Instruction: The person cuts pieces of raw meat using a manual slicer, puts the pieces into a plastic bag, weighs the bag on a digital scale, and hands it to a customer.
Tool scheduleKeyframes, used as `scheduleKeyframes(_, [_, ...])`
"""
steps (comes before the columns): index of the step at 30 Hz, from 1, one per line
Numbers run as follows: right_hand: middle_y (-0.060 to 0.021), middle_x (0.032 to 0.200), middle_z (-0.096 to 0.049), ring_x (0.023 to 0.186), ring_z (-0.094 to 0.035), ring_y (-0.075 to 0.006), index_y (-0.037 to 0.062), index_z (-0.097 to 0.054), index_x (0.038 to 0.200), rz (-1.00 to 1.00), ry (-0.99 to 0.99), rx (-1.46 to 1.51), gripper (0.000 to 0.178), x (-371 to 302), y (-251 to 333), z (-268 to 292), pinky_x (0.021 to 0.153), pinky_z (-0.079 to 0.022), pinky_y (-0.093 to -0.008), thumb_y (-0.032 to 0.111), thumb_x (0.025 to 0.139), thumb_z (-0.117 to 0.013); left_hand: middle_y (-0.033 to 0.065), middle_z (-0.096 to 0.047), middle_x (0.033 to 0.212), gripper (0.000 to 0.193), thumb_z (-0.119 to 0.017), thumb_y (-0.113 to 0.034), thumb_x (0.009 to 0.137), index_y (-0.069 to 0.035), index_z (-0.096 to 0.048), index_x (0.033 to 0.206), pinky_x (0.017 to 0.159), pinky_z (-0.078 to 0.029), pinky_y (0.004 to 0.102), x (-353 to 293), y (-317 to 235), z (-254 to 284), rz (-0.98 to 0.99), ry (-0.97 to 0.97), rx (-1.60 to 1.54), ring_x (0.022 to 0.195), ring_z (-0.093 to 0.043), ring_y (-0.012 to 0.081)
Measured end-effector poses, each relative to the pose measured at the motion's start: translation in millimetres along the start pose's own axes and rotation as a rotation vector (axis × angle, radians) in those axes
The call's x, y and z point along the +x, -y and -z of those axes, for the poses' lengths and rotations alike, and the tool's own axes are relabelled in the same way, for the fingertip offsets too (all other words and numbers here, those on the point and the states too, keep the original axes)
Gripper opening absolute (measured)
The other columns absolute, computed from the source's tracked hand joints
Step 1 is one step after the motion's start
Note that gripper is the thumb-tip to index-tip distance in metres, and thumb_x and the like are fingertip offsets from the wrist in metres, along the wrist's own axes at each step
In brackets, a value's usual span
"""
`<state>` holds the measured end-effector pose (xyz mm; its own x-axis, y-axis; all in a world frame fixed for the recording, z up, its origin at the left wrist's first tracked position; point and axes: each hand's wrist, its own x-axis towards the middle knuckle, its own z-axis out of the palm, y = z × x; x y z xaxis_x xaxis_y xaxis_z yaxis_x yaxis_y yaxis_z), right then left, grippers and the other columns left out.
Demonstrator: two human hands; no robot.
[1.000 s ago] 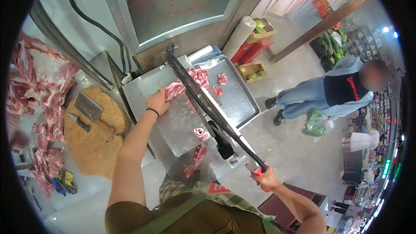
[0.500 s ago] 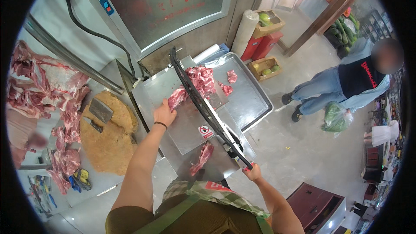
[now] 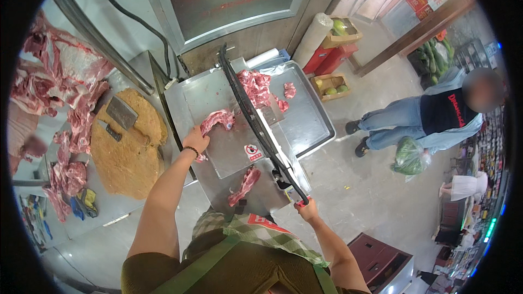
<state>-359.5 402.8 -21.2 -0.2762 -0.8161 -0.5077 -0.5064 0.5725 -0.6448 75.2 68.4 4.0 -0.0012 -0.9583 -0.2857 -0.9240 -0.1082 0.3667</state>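
Observation:
My left hand (image 3: 196,140) is closed around the near end of a raw, bone-in meat piece (image 3: 218,120). The piece lies on the steel cutting table (image 3: 223,155), its far end just left of a long black lever cutter (image 3: 253,117) that crosses the table at a slant. My right hand (image 3: 308,210) grips the handle at the cutter's near end. Cut chunks of meat (image 3: 254,87) are piled beyond the blade, and smaller bits (image 3: 289,90) lie on a metal tray (image 3: 321,130). Another meat strip (image 3: 244,185) rests at the table's near edge.
To the left, a round wooden chopping block (image 3: 128,158) bears a cleaver (image 3: 122,112) and a smaller knife (image 3: 110,130). Large raw meat cuts (image 3: 71,92) are beside it. A person (image 3: 436,114) stands at right with a green bag. Fruit boxes (image 3: 330,87) stand beyond the tray.
The whole view has shifted. My left hand has drawn the meat piece slightly back toward me, apart from the pile by the blade. My right hand still holds the handle.

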Motion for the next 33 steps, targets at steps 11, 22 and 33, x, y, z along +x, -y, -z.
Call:
scheduleKeyframes(11, [-0.0041,0.06,-0.059,0.049,-0.057,-0.0128,0.0028,-0.06,0.071,-0.176,0.069,0.167,0.016,-56,133,73,0.048,-0.046,-0.0309,0.013,0.075,-0.071,0.0299,-0.064,0.108,0.039,-0.058,-0.026,0.089,0.003,-0.053,0.114,0.088,-0.049,0.052,15,-2,-1,-0.02,-0.022,-0.252,0.101,-0.062,0.0462])
scheduleKeyframes(22, [-0.0043,0.06,-0.058,0.047,-0.056,-0.0131,-0.0002,-0.062,0.075,-0.225,0.14,0.108,0.009,-102,321,157,0.044,-0.045,-0.03,0.005,0.08,-0.067,0.0346,-0.061,0.108,0.044,-0.056,-0.028,0.088,0.01,-0.051,0.11,0.093,-0.047,0.0534,32,-91,-102,0.219,-0.131,-0.688,0.102,-0.061,0.0488])
scheduleKeyframes(33, [-0.0061,0.062,-0.057,0.048,-0.056,-0.0148,-0.0027,-0.063,0.084,-0.268,0.154,-0.01,0.014,-105,454,201,0.043,-0.046,-0.0311,0.01,0.08,-0.068,0.0333,-0.059,0.116,0.054,-0.054,-0.035,0.089,0.012,-0.047,0.114,0.094,-0.05,0.0492,92,-145,-90,0.346,-0.137,-0.719,0.107,-0.062,0.0451])
